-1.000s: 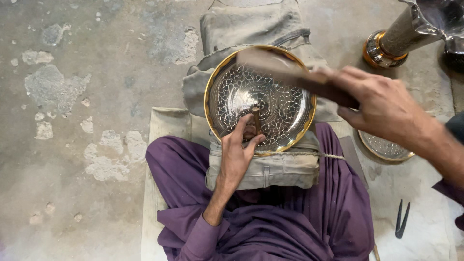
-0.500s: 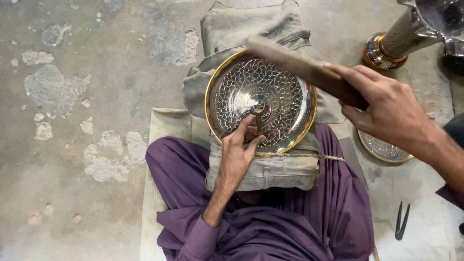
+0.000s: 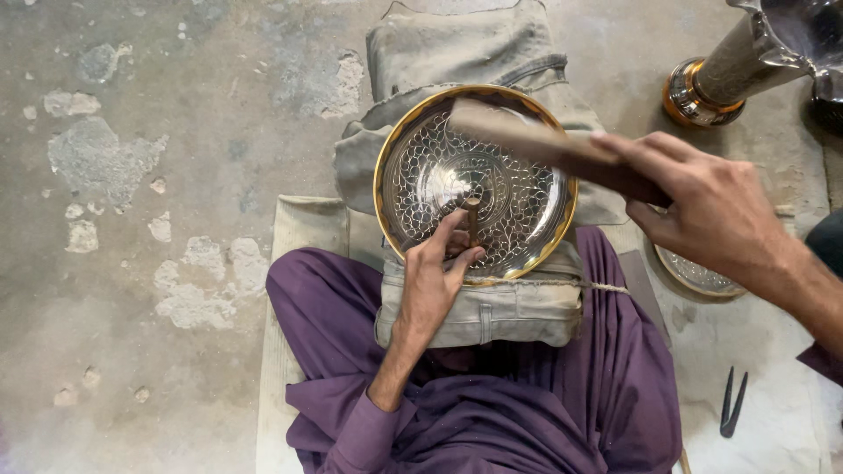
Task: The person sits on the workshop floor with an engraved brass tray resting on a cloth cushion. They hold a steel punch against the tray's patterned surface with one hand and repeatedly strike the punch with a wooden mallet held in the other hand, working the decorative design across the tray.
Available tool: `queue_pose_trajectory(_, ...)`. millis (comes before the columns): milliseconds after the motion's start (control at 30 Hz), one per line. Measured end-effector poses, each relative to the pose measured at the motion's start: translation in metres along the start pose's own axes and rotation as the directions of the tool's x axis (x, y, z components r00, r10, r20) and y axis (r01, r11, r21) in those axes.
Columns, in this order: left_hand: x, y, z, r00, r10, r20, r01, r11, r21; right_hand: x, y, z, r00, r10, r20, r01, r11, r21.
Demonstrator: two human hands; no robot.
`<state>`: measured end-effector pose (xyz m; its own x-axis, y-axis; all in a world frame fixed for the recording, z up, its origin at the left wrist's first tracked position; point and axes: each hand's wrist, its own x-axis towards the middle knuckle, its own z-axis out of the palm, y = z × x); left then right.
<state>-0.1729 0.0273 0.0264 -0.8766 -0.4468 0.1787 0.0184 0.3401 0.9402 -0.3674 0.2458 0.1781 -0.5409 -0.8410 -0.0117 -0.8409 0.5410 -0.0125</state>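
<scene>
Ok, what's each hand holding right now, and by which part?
The left hand pinches a small punch by its lower shaft, tip on the engraved metal plate. The right hand grips a flat wooden mallet by its near end.

Two engraved metal plates (image 3: pixel 474 180) (image 3: pixel 694 274), one punch (image 3: pixel 472 219), one wooden mallet (image 3: pixel 553 149), one metal vase (image 3: pixel 746 61), one tongs (image 3: pixel 731 402).

- A floor-level metal craft workshop: the person sits cross-legged on a mat (image 3: pixel 294 263) over a worn, patchy concrete floor (image 3: pixel 132 175).
- An engraved, brass-rimmed metal plate (image 3: pixel 421 175) rests on a padded cloth cushion (image 3: pixel 492 307), with a small punch (image 3: pixel 472 219) and a wooden mallet (image 3: pixel 544 149) at it.
- A tall metal vase (image 3: pixel 729 70), another engraved plate (image 3: pixel 694 274) and dark tweezers (image 3: pixel 731 402) lie nearby.
</scene>
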Motion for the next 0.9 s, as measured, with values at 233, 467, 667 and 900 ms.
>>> queue_pose_trajectory(233,0.0,0.0,-0.001,1.0,0.018,-0.006,-0.018,0.999,0.042,-0.002,0.002,-0.007,0.979,0.077,0.19,-0.016,0.952,-0.306)
queue_pose_trajectory(467,0.0,0.006,-0.005,1.0,0.018,0.002,-0.018,1.0,0.023,-0.012,-0.004,-0.002,0.999,-0.028,0.023,0.032,0.982,-0.187)
queue_pose_trajectory(667,0.001,0.009,-0.006,0.999,-0.028,0.019,0.028,1.0,0.002,-0.013,0.004,0.007,0.963,0.061,0.261,0.003,0.972,-0.236)
queue_pose_trajectory(900,0.001,0.001,-0.004,0.999,0.002,0.038,-0.003,1.0,0.02,-0.027,0.012,0.027,0.999,-0.021,0.024,0.023,0.997,-0.072)
